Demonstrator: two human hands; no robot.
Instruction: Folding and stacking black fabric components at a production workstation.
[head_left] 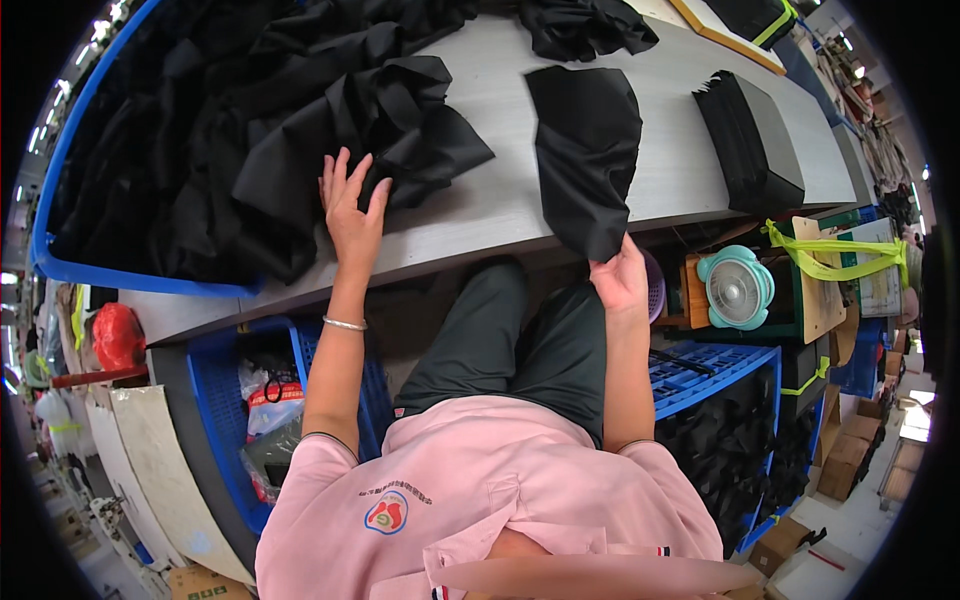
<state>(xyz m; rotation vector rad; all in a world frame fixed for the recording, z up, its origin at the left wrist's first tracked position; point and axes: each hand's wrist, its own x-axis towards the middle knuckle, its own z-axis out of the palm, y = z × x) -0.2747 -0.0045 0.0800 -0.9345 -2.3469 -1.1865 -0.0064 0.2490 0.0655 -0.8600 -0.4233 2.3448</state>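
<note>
My left hand point(352, 208), a bangle on its wrist, reaches into a heap of crumpled black fabric pieces point(290, 150) at the left of the table. Its fingers are spread and touch the near edge of the cloth without gripping it. A single flat black fabric piece point(587, 150) hangs partly over the table's front edge, and my right hand point(620, 275) pinches its near corner. Part of that hand's grip is hidden behind the cloth. To the right, a neat stack of black fabric pieces point(745, 140) lies on the grey table point(480, 205).
A blue bin point(50, 215) holds much of the heap at left. More black cloth point(585, 25) lies at the back. Below the table edge at right are a small teal fan point(736, 287) and a blue crate point(715, 385); another blue crate point(215, 400) stands at lower left.
</note>
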